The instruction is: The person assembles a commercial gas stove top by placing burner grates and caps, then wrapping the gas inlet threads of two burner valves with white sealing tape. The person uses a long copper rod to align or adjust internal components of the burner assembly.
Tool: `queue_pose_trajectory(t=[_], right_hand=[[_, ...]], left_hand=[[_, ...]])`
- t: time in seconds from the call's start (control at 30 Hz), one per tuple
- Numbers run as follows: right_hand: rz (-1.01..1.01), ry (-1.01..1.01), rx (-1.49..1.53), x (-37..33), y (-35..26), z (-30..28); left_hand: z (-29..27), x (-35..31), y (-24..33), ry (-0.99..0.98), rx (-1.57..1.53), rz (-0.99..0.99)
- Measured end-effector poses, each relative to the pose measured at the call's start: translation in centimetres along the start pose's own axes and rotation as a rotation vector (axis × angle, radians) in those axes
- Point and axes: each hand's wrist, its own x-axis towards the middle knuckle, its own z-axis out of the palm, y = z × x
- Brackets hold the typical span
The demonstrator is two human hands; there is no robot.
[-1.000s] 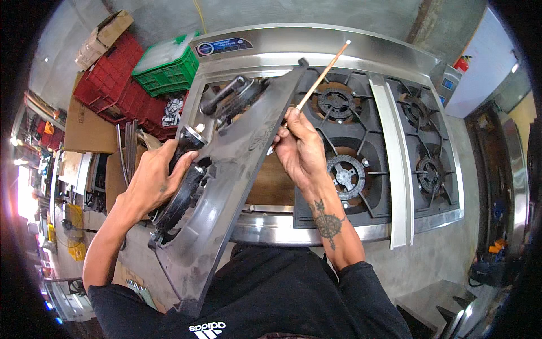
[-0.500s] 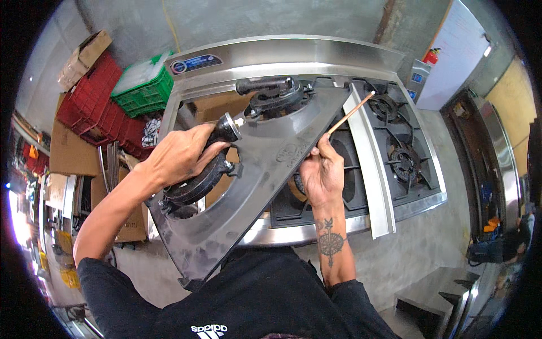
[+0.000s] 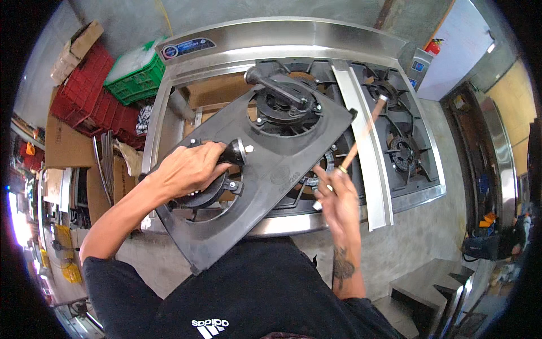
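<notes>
A black stove top plate (image 3: 265, 164) is tilted over the cooker, its near corner by my body. Two round burners sit in its openings. My left hand (image 3: 189, 169) is closed round the black flared mixing tube (image 3: 234, 152) of the nearer burner. The farther burner (image 3: 288, 104) has a similar tube lying across it. Just right of the plate's edge, my right hand (image 3: 339, 198) is closed on a slim copper-coloured rod (image 3: 361, 138), which points up and away. The right fingers are blurred, and a small pale end shows below them.
The steel cooker (image 3: 293, 224) has black grates (image 3: 403, 150) on its right side and a pale metal strip (image 3: 370, 169) running front to back. Red crates (image 3: 93, 85), a green crate (image 3: 135, 79) and cardboard stand at the left. Steel parts (image 3: 429, 282) lie at the lower right.
The plate has turned and leaned flatter, showing more of its top and the far burner. My right hand has moved off the plate's edge toward the right, bringing the rod with it.
</notes>
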Motion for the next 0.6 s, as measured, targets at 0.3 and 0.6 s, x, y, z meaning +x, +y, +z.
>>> queue_pose_trajectory(t=[0.3, 0.6], right_hand=[[-0.27, 0.091, -0.179, -7.6, -1.5, -2.9], [-0.255, -0.249, -0.001, -3.8, 2.9, 4.8]], left_hand=[[3.7, -2.0, -0.6, -0.026, -0.113, -0.008], [5.7, -3.1, -0.7, 0.102, -0.188, -0.08]])
